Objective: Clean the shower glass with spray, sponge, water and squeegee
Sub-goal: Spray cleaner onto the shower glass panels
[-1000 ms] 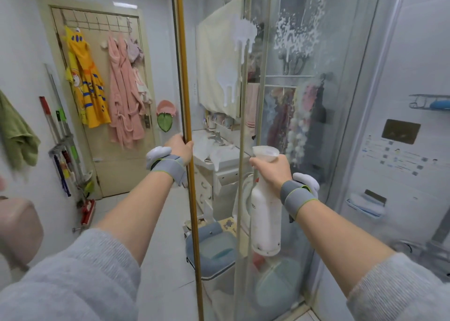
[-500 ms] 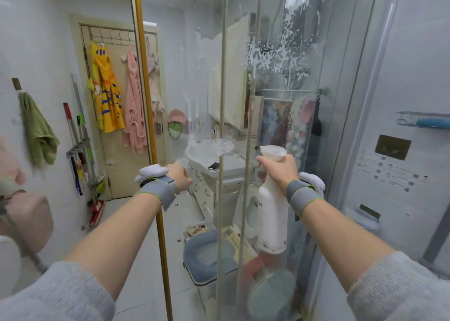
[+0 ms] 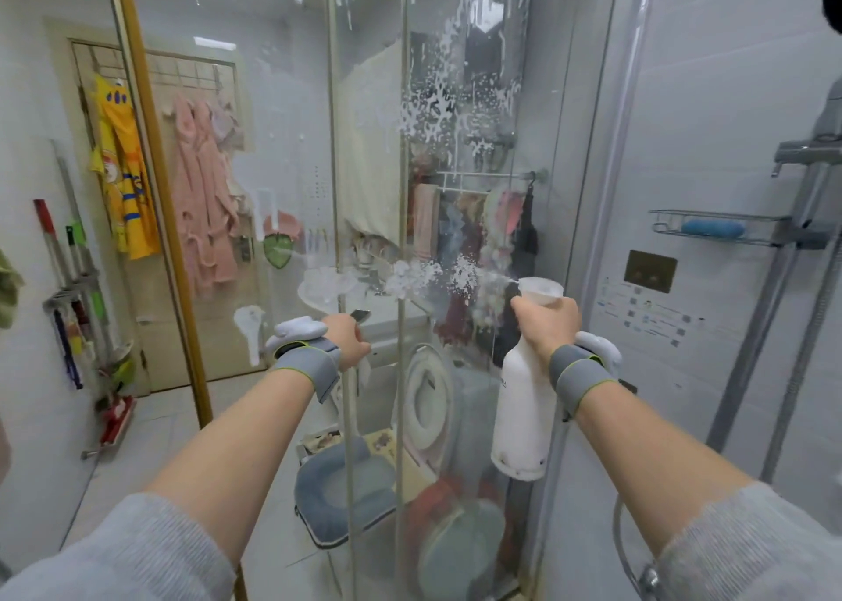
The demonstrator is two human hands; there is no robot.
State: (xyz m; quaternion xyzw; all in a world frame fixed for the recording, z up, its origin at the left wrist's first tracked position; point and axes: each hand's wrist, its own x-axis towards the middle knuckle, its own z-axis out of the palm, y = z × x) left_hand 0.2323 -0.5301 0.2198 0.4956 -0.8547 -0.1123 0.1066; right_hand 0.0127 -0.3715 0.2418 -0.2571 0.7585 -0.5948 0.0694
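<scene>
Now right hand (image 3: 544,322) grips spray bottle (image 3: 519,400) upright, nozzle aimed left at shower glass (image 3: 273,145).

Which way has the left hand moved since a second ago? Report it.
Yes. The left hand went right, off the gold frame to the silver rail.

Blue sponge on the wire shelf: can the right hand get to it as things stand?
Probably not straight away: the right hand grips the spray bottle. The blue sponge lies uncovered on the wire shelf, with nothing between them.
</scene>
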